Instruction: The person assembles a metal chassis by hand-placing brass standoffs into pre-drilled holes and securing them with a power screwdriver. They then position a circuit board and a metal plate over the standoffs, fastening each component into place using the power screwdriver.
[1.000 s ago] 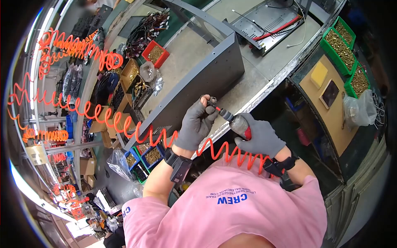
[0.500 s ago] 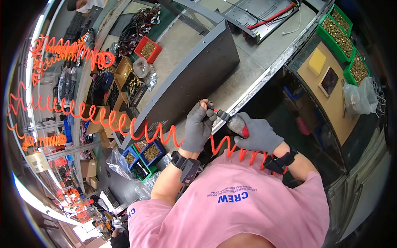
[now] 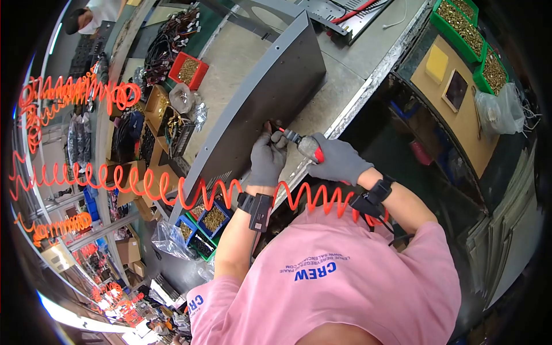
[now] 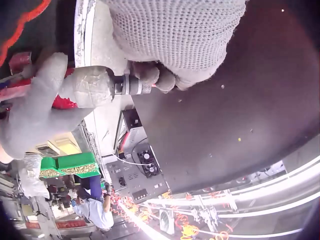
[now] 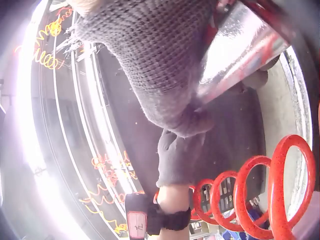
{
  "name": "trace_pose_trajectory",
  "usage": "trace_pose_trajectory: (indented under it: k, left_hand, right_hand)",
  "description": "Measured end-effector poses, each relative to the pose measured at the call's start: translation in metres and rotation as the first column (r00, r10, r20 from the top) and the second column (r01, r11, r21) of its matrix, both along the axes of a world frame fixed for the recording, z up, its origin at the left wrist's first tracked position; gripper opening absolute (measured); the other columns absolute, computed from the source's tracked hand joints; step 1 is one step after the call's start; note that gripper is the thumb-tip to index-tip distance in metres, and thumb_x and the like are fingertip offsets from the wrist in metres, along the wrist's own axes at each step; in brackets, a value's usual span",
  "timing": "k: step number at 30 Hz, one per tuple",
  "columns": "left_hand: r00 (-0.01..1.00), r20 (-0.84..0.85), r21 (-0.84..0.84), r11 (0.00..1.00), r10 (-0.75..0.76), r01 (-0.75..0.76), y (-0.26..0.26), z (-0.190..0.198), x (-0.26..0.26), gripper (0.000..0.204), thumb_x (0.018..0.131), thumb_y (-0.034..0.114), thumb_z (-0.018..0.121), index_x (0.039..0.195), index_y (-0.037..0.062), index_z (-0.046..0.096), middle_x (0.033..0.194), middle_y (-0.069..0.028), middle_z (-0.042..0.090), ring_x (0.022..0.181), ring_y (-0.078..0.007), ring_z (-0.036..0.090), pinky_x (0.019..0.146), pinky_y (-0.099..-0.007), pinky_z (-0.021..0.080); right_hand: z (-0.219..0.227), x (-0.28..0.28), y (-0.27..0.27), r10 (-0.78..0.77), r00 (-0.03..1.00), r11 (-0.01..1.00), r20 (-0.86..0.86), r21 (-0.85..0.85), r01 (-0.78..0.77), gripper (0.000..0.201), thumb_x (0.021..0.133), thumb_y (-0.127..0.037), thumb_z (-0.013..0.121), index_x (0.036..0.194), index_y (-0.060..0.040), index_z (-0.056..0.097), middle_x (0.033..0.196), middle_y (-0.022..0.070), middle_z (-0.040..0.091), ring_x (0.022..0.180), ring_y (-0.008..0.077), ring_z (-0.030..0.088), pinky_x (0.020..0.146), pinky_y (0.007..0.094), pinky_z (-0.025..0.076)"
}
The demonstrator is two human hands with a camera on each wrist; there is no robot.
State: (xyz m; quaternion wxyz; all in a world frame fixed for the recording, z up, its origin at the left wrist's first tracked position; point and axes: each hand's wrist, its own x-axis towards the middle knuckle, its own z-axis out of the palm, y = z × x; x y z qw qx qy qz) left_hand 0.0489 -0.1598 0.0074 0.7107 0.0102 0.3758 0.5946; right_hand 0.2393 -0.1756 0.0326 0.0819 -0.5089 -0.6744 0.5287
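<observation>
A dark metal panel (image 3: pixel 259 95) stands on edge on the workbench. The right gloved hand (image 3: pixel 339 162) grips a silver-and-red power driver (image 3: pixel 309 148), its bit pointing at the panel's face. Curled close to the panel, the left gloved hand (image 3: pixel 268 162) pinches around the bit end. In the left wrist view, left fingertips (image 4: pixel 165 80) meet the nose of the driver (image 4: pixel 92 86); whatever small part lies between them is hidden. The right wrist view shows the right hand (image 5: pixel 155 65) on the driver, the left hand (image 5: pixel 180 155) beyond.
A red coiled hose (image 3: pixel 218 192) crosses in front of the bench. On the bench are a red bin (image 3: pixel 188 71) of small parts and a perforated metal chassis (image 3: pixel 356 20). Green bins (image 3: pixel 460 29), a yellow block (image 3: pixel 437 64) and a plastic bag (image 3: pixel 500 109) sit at the right.
Both hands have moved from in front of the bench edge to the panel's face, bringing the driver with them. The head view has shifted, and a person's capped head shows at the upper left.
</observation>
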Motion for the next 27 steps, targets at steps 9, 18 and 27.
trace_pose_trajectory:
  k: [9,18,27]
  left_hand:
    - [0.996,0.072,-0.019,0.998,0.056,-0.055,0.011,-0.019,-0.02,0.01,0.086,0.006,0.053,0.096,0.0067,0.056,0.083,-0.0023,0.053,0.06,-0.0107,0.038,0.051,-0.0231,0.034]
    - [0.997,0.069,-0.027,0.999,0.021,-0.019,0.013,-0.013,-0.02,0.017,0.086,0.004,0.051,0.103,0.0086,0.054,0.087,-0.0037,0.056,0.058,-0.0099,0.04,0.047,-0.022,0.032]
    - [1.0,0.009,-0.055,0.998,0.005,-0.004,0.014,-0.011,-0.021,0.011,0.085,0.006,0.055,0.096,0.0061,0.055,0.083,-0.005,0.054,0.057,-0.0117,0.041,0.048,-0.0232,0.034]
  right_hand:
    - [-0.005,-0.017,0.009,-0.02,1.0,1.0,0.019,-0.021,0.021,0.054,0.065,-0.034,0.062,0.107,-0.0042,0.043,0.081,0.021,0.06,0.079,0.0382,0.06,0.073,0.0435,0.047]
    - [-0.003,-0.022,0.004,-0.056,0.998,0.998,0.031,0.042,0.054,0.054,0.066,-0.034,0.061,0.108,-0.0046,0.042,0.08,0.0209,0.059,0.078,0.0384,0.059,0.071,0.0441,0.046]
    - [-0.004,-0.025,0.002,-0.065,0.997,0.998,0.049,0.019,0.064,0.058,0.067,-0.037,0.063,0.113,-0.0061,0.043,0.078,0.0215,0.059,0.077,0.0387,0.059,0.07,0.0431,0.046]
